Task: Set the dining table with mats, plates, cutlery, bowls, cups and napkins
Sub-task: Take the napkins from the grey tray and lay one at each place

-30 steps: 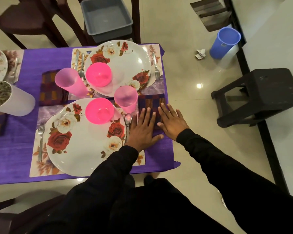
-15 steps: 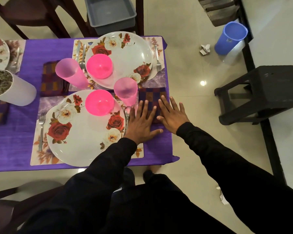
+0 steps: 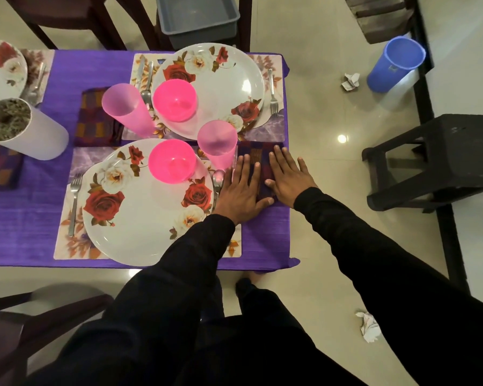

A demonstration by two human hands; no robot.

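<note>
A: Where's the napkin (image 3: 262, 165)?
B: Near-right corner of the tabletop (image 3: 23, 218), just right of the pink cup (image 3: 217, 142) & spoon (image 3: 217, 181).
A: Hands?
B: Left hand (image 3: 241, 190) & right hand (image 3: 286, 176) both flat on it, fingers straight, pressing, gripping nothing.
A: Napkin folded?
B: Prob. yes; too covered to tell.

Tabletop (image 3: 25, 218): near plate (image 3: 140, 218) laid on mat (image 3: 67, 246), bowl (image 3: 171, 160) on plate, fork (image 3: 74, 201) at left, spoon (image 3: 217, 181) at right, cup (image 3: 218, 142) behind spoon, napkin (image 3: 258, 162) right of cup.
</note>
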